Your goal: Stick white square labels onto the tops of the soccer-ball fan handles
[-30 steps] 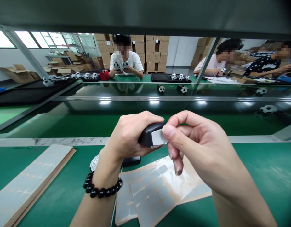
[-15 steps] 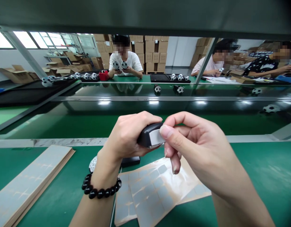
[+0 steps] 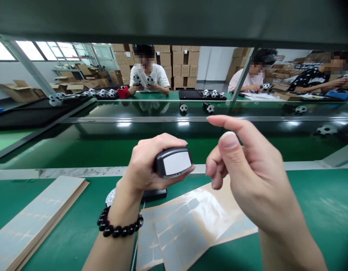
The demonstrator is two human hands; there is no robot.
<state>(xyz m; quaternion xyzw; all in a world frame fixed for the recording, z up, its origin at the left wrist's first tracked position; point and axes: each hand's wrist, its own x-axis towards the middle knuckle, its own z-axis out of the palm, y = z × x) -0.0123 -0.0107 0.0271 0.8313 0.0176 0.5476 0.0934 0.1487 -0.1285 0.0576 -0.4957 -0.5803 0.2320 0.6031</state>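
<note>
My left hand [image 3: 147, 162] is wrapped round a black device [image 3: 159, 165], whose end faces me and carries a pale grey sticker [image 3: 177, 163]. To the right of it, my right hand [image 3: 244, 162] is raised with its index finger stretched out and nothing in it. Sheets of grey stickers on brown backing [image 3: 179, 233] lie on the green table below both hands. Partly hidden behind my left wrist are a white patterned round piece [image 3: 110, 197] and a flat black part [image 3: 154, 194].
A stack of sticker sheets [image 3: 41, 218] lies at the left. Beyond the table edge runs a dark green belt [image 3: 100, 145] bearing several football-patterned items [image 3: 327, 130]. Across it sit people, one in a white shirt [image 3: 159, 77], near black trays [image 3: 188, 94].
My right hand has let go of the sticker's edge and moved right and up, its index finger extending. The whole sticker face now shows. My left hand has shifted slightly left with the device.
</note>
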